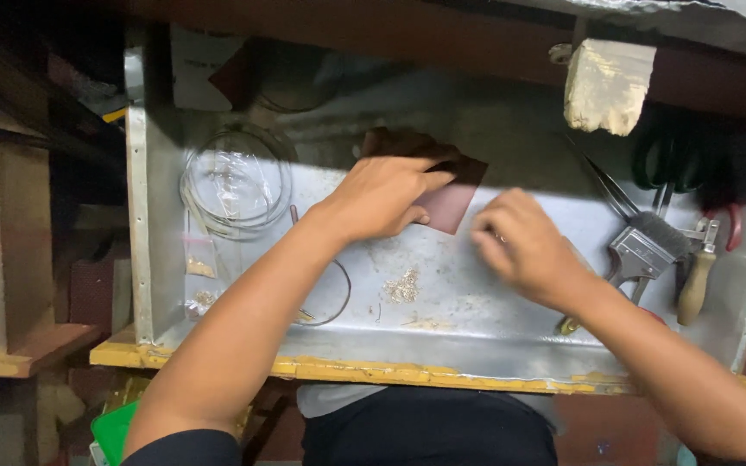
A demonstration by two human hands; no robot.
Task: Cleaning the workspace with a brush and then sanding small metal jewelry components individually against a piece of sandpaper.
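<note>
1. Head view, nearest first: yellow-painted front lip (364, 369) of the metal-lined bench tray (477, 332) sits just above my lap; the lip likely keeps filings from spilling off.
2. Small heap of golden filings (403, 287) lies on the tray floor between my forearms, beside a thin wire loop (343, 298).
3. My right hand (524, 246) is curled, fingers folded down toward the tray. Motion blur hides whatever is under it, so I cannot tell whether it grips anything.
4. My left hand (386, 197) presses flat, fingers spread, on a reddish-brown abrasive sheet (451, 194), pinning it to the tray so it stays put. Not clenched; holding by downward pressure.
5. Right side: flat brush (649, 246), wooden-handled tool (694, 289) and tweezers (610, 185) lie together, within reach.
6. Far left: coil of clear tubing (237, 181).
7. Far back: pale block (608, 85) hanging at the rear edge.
</note>
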